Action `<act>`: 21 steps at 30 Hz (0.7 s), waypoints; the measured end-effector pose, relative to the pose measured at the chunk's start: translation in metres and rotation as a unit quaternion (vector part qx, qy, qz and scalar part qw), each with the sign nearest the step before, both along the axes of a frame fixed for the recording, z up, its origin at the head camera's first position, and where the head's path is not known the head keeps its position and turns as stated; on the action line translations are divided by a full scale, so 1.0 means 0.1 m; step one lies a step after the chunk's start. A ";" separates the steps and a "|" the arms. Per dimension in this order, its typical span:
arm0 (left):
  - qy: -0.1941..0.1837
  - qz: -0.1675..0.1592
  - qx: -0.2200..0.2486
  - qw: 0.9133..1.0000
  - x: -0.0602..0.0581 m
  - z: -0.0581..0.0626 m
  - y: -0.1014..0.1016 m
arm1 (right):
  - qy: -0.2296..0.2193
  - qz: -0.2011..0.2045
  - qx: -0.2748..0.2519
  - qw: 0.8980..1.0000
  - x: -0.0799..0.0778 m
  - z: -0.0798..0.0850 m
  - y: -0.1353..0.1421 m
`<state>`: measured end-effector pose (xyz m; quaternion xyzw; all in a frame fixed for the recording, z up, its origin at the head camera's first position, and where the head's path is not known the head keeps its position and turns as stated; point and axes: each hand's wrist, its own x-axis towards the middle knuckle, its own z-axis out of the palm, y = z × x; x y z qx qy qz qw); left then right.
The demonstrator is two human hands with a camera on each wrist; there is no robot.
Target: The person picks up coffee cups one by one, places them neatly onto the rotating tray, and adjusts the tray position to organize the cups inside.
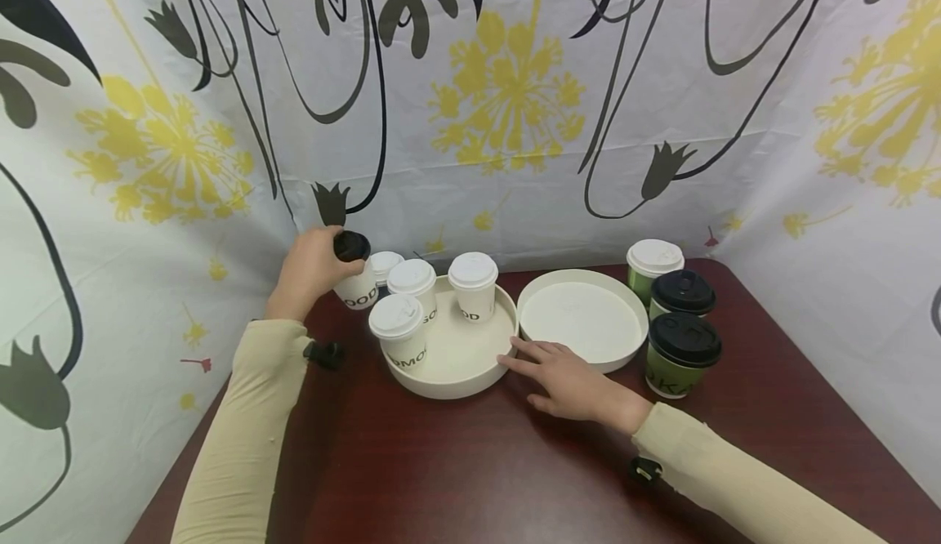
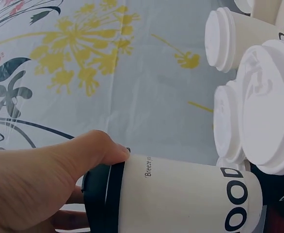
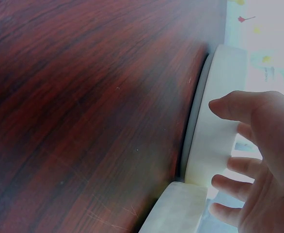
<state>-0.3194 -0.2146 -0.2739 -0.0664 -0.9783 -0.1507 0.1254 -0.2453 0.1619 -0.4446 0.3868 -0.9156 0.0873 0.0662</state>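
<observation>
My left hand (image 1: 309, 270) pinches the black lid (image 1: 353, 245) of a white paper cup (image 1: 358, 289) at the back left, beside the left round tray (image 1: 470, 350). In the left wrist view, the thumb (image 2: 101, 148) presses on the lid's edge, and the cup (image 2: 181, 194) shows large dark letters. Three white-lidded cups stand in the left tray: front (image 1: 398, 330), middle (image 1: 414, 284) and right (image 1: 474, 287). My right hand (image 1: 569, 382) is spread with fingertips at the left tray's right rim, close to where the second round tray (image 1: 584, 323) adjoins it.
Behind the left tray, another white-lidded cup (image 1: 385, 265) shows partly. To the right of the second tray stand a white-lidded green cup (image 1: 644, 283) and two black-lidded cups, one behind (image 1: 680, 292) and one in front (image 1: 672, 372). A patterned cloth (image 1: 515, 201) hangs behind the dark wooden table (image 1: 456, 479).
</observation>
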 end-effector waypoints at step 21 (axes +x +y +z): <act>0.050 -0.009 0.008 0.999 0.00 0.09 0.10 | 0.003 0.002 -0.003 1.000 -0.01 -0.02 0.01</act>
